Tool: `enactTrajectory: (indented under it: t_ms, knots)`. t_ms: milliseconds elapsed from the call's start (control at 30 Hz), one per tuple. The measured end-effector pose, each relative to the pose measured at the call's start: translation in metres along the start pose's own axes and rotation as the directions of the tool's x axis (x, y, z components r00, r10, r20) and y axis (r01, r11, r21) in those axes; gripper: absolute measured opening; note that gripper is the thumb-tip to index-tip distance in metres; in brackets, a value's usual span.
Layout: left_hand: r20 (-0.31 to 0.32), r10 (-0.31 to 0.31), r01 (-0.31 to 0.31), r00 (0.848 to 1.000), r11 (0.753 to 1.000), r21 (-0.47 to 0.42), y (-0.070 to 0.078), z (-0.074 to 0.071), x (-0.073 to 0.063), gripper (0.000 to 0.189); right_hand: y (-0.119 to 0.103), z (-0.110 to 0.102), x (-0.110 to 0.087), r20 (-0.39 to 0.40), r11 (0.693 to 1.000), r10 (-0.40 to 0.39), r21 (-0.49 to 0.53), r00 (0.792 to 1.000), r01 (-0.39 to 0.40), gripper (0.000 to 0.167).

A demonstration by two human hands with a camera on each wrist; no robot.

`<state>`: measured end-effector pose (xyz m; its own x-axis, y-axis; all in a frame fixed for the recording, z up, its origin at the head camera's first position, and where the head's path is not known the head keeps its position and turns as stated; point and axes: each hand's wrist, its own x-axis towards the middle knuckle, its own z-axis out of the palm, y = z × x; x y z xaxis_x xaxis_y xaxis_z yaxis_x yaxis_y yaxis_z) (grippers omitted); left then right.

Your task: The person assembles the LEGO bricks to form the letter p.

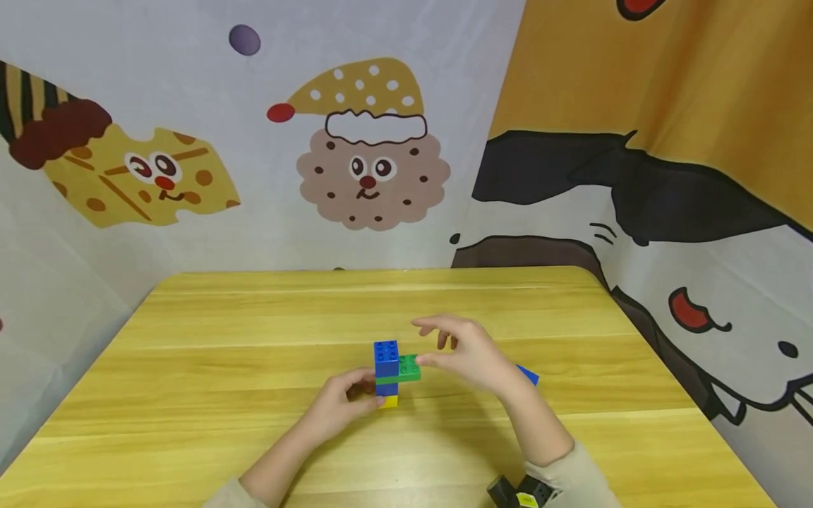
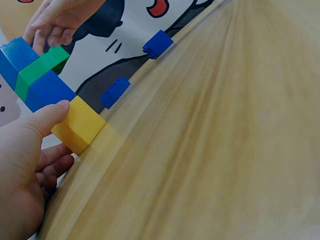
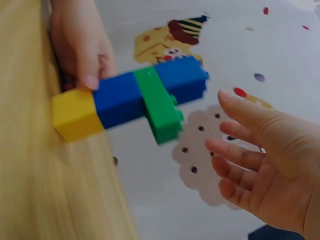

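A small tower of building bricks stands upright on the table, with a yellow brick (image 2: 80, 125) at the bottom. Above it come a blue brick (image 3: 120, 99), a longer green brick (image 3: 161, 107) that juts out to the right, and another blue brick (image 1: 386, 356) on top. My left hand (image 1: 336, 406) pinches the tower low down, its thumb near the joint of the yellow and lower blue bricks. Just right of the tower, my right hand (image 1: 470, 353) hovers beside the jutting green end with fingers spread and nothing held; in the right wrist view it is apart from the bricks.
Two loose blue bricks, one nearer (image 2: 115, 92) and one farther (image 2: 158, 44), lie on the wooden table (image 1: 254, 317) to the right of the tower. In the head view my right forearm partly covers them. A cartoon-printed cloth (image 1: 222, 240) hangs behind the table.
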<state>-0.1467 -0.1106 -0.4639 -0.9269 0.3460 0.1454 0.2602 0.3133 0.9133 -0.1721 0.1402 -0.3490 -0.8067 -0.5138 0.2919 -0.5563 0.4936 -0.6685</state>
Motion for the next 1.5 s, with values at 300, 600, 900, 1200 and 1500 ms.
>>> enactTrajectory:
  t_ms: [300,600,900,1200,1500]
  knots:
    - [-0.002,-0.021,0.021,1.000,1.000,0.003,-0.001,0.001,0.000,0.038,0.015,-0.030,-0.008,-0.005,0.996,0.088,-0.023,0.996,-0.088,0.047]
    - [-0.001,-0.019,0.019,1.000,0.999,-0.050,-0.001,0.001,-0.003,0.040,0.039,-0.052,-0.015,0.034,0.988,0.149,-0.045,0.988,-0.147,0.045]
    - [-0.006,-0.009,0.009,1.000,1.000,-0.013,-0.001,0.001,-0.002,0.040,0.072,-0.054,-0.017,0.000,0.978,0.208,-0.020,0.978,-0.208,0.043]
    - [-0.008,-0.037,0.037,0.999,0.999,-0.014,0.001,0.002,-0.001,0.039,0.092,-0.053,-0.019,-0.003,0.968,0.250,0.000,0.968,-0.250,0.042]
    - [-0.005,-0.012,0.012,1.000,1.000,0.002,0.000,0.001,-0.001,0.040,0.112,-0.063,-0.026,0.049,0.966,0.257,-0.004,0.965,-0.257,0.044]
